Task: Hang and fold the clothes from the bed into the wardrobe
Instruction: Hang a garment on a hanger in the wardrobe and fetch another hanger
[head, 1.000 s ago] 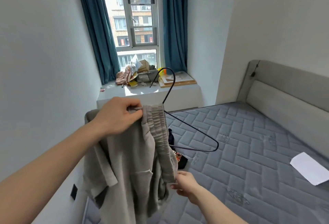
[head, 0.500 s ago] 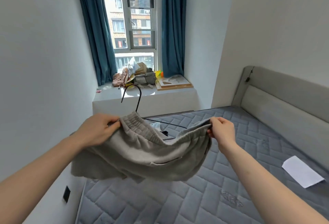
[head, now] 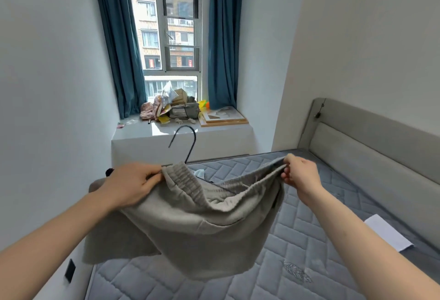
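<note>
Grey shorts [head: 190, 223] with an elastic waistband hang spread out in the air above the bed [head: 297, 240]. My left hand [head: 129, 184] grips the left end of the waistband together with a black wire hanger [head: 188, 142], whose hook sticks up behind the cloth. My right hand [head: 298, 173] pinches the right end of the waistband. The hanger's lower bar is mostly hidden inside the shorts. A bit of other clothing [head: 200, 173] shows on the mattress behind the waistband.
A white sheet of paper [head: 385, 231] lies on the mattress at the right, near the padded grey headboard [head: 371, 147]. The window sill [head: 181, 128] ahead carries a pile of bags and a wooden board. A wall stands close on the left.
My right hand moved up from the hanging hem to the waistband's right end and pulled the shorts wide. The hanger tilted from pointing right to upright behind the cloth.
</note>
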Tool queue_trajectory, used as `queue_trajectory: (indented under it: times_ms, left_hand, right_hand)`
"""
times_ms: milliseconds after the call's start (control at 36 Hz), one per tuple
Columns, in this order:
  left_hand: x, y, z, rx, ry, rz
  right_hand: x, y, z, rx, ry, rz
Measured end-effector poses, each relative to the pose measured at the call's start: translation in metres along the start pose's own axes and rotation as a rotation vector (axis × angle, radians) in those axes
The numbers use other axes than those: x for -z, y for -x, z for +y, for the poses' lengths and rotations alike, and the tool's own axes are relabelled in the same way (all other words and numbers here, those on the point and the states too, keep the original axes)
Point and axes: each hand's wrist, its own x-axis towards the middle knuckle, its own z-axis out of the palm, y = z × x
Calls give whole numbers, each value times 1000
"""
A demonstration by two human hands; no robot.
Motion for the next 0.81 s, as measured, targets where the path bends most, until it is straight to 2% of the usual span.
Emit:
queue_trajectory:
  times_ms: [139, 250, 306, 361, 417, 472, 556, 611, 694, 806]
  left_hand:
    - [-24, -4, 19, -90, -130, -47]
    - [-42, -18, 40, -84, -99, -16]
    - [-46, -25, 50, -19, 1, 6]
    - [-48, -30, 57, 42, 96, 47]
    - [-48, -33, 60, 55, 182, 94]
    - [-46, -32, 64, 26, 245, 132]
    - [-42, -32, 72, -40, 263, 156]
    - [-39, -35, 79, -57, 286, 169]
    - [-35, -43, 91, -61, 367, 166]
    - [-30, -59, 115, -78, 499, 128]
  right_hand:
    - [-20, 36, -52, 141, -58, -114]
    - [-53, 93, -67, 263, 14, -393]
    - [-62, 119, -59, 323, 176, -649]
    - [-59, 134, -49, 360, 491, -904]
    - [-45, 133, -44, 365, 682, -1008]
    - [-28, 121, -42, 413, 690, -875]
    - [1, 87, -35, 536, 665, -435]
    - [23, 65, -26, 547, 733, -271]
    - [54, 42, -8, 513, 968, -259]
    - [85, 34, 3, 539, 974, -229]
